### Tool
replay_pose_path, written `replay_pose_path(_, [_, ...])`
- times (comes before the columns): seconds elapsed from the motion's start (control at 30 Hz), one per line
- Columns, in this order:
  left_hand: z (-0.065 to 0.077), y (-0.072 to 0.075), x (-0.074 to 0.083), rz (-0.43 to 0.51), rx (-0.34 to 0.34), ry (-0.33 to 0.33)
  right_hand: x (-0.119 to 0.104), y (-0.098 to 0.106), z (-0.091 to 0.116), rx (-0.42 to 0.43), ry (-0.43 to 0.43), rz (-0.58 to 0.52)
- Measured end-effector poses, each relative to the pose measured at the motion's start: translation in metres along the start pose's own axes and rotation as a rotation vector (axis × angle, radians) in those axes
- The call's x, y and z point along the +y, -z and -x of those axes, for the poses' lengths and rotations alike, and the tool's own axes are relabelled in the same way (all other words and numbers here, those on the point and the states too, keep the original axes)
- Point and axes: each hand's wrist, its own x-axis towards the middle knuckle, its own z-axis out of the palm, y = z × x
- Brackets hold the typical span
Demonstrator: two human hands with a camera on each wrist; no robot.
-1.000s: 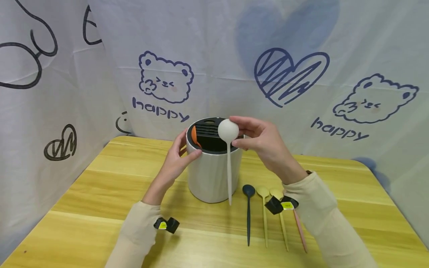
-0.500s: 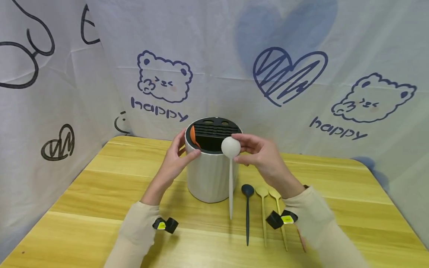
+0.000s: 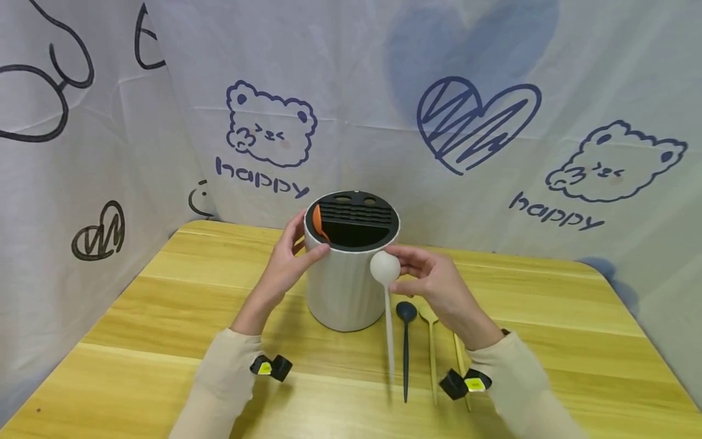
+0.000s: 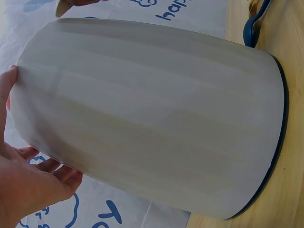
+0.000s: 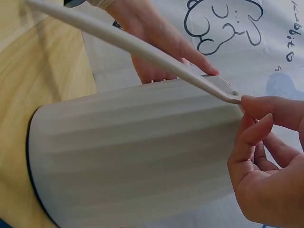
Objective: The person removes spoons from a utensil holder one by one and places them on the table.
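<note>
A white ribbed utensil holder (image 3: 342,289) with a black slotted top stands on the table. My left hand (image 3: 287,262) grips its left side, thumb at the front rim and fingers round the side. An orange spoon (image 3: 318,221) is in the left part of the top. In front of the holder's right side, my right hand (image 3: 439,289) pinches a white spoon (image 3: 385,268) near its bowl. Its long handle (image 5: 137,47) points down toward the table. In the left wrist view, the holder's wall (image 4: 152,114) fills most of the picture.
Right of the holder lie a dark blue spoon (image 3: 406,312) and two yellow spoons, one pale (image 3: 431,347) and one partly under the right hand and wrist (image 3: 460,360). A printed white cloth (image 3: 351,91) hangs behind the wooden table (image 3: 164,305).
My right hand has lowered the white spoon from above the holder's rim to in front of its right side, drifting slightly right. The left hand stays on the holder.
</note>
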Motion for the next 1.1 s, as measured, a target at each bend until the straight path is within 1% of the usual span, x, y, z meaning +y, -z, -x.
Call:
replay_pose_path(0.17, [0.000, 0.000, 0.000, 0.001, 0.004, -0.002, 0.007, 0.000, 0.008, 0.013, -0.022, 0.033])
replay_pose_path(0.33, [0.000, 0.000, -0.001, -0.004, 0.010, 0.002, 0.015, 0.003, 0.012, 0.030, -0.071, 0.012])
replay_pose_path(0.43, [0.000, 0.000, -0.001, -0.004, 0.006, 0.000, 0.021, 0.006, 0.014, 0.036, -0.090, -0.004])
replay_pose_path(0.63, [0.000, -0.001, -0.001, 0.002, -0.003, -0.012, 0.028, 0.016, 0.019, 0.043, -0.122, 0.016])
replay_pose_path(0.87, [0.000, 0.000, -0.001, 0.002, 0.000, -0.007, 0.038, 0.039, 0.022, 0.061, -0.136, 0.040])
replay_pose_path(0.93, [0.000, 0.000, -0.001, 0.000, 0.004, -0.006, 0.041, 0.048, 0.022, 0.059, -0.130, 0.041])
replay_pose_path(1.1, [-0.001, 0.000, -0.002, 0.002, 0.000, -0.004, 0.047, 0.077, 0.022, 0.062, -0.134, 0.082])
